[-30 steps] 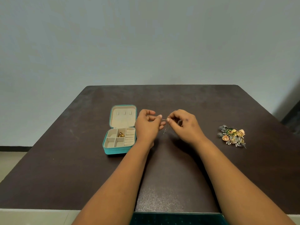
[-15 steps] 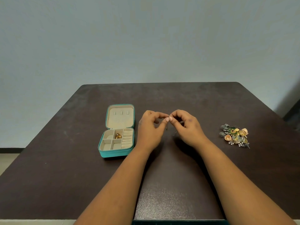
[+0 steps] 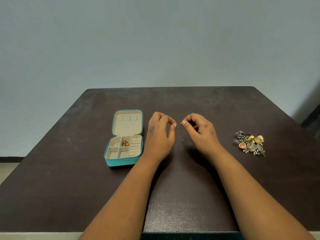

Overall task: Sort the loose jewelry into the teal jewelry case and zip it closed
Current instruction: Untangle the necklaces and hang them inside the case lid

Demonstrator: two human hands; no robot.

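Teal jewelry case (image 3: 123,160) lies open on the desk (image 3: 52,170), lid pointing away. Right of it, the left hand (image 3: 160,135) pinches, contents unclear; the right hand (image 3: 199,132) pinches a tiny light earring (image 3: 181,123), seemingly dangling vertically. The loose jewelry pile (image 3: 250,142) sits farthest right: delicate, tangle-prone.

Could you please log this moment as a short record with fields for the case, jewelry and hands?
case: teal jewelry case, open, lid lying back
in case: one gold piece in a rear compartment
loose pile: loose jewelry on the table, right of the hands
left hand: fingers pinched, contents too small to tell
right hand: pinches a small thin piece
zip: not closed
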